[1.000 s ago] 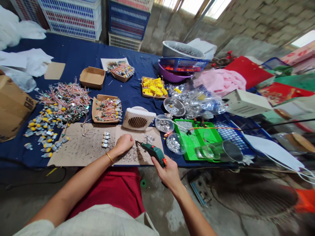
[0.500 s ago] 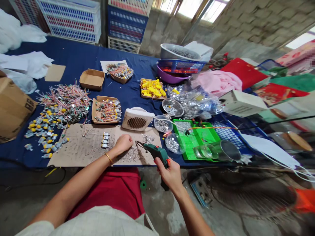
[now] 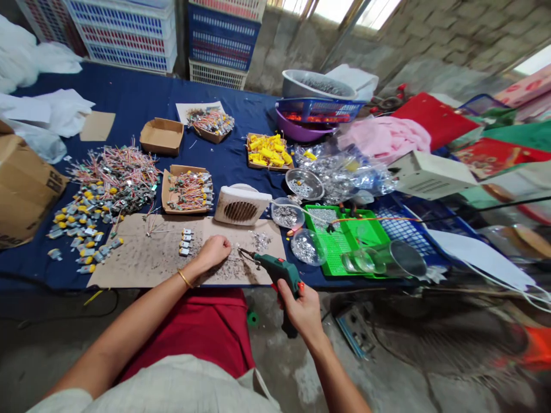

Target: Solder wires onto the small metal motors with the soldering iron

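Note:
My right hand point(image 3: 302, 305) grips a green and black soldering gun point(image 3: 279, 269) by its handle, its dark tip pointing left. Just left of that tip, my left hand point(image 3: 215, 250) is closed in a pinch above the brown cardboard sheet point(image 3: 142, 264). What its fingers hold is too small to make out. Beside the left hand, several small motors point(image 3: 185, 243) stand in a short column on the cardboard. A few clear bits point(image 3: 260, 241) lie on the sheet beyond the soldering gun. A white fan point(image 3: 243, 206) stands behind my hands.
Left lies a big heap of wired motors point(image 3: 116, 172). Cardboard boxes hold wired motors point(image 3: 189, 192) and yellow parts point(image 3: 269, 152). To the right are bowls of small metal parts point(image 3: 307, 248) and a green basket point(image 3: 333, 264) holding a tipped metal cup point(image 3: 402, 259).
The view has shifted slightly. The soldering gun stays close to my left hand, and both hands keep their hold.

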Tool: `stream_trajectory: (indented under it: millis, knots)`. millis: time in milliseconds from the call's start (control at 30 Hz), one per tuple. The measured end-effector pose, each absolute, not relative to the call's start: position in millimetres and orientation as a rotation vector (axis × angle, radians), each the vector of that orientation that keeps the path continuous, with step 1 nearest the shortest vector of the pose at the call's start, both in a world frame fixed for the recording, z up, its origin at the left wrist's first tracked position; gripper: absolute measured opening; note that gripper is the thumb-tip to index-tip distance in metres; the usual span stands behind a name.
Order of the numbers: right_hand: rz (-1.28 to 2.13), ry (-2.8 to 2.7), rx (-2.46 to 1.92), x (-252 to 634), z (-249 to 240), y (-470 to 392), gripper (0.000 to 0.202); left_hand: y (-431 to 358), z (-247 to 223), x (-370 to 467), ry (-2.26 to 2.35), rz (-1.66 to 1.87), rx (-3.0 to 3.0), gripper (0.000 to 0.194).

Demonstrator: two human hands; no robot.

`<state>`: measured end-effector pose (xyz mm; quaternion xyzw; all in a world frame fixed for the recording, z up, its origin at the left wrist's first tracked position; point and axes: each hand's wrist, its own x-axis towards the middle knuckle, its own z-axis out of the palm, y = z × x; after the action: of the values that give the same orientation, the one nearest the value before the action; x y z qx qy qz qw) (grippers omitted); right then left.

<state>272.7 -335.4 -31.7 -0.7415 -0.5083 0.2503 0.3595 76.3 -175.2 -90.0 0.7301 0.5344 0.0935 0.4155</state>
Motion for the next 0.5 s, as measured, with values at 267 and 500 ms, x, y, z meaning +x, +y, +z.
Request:
stream_trajectory:
  millis: [267,500]
  knots:
    - [0.522,-1.436,-1.896,272,-31,-331,0.047,-174,-93,85,1.38,0.199,1.873,0.017]
    - [0.52,-1.489,-1.877,272,-32,-325,0.045,-175,-96,87,1.4,0.206,1.895,0.019]
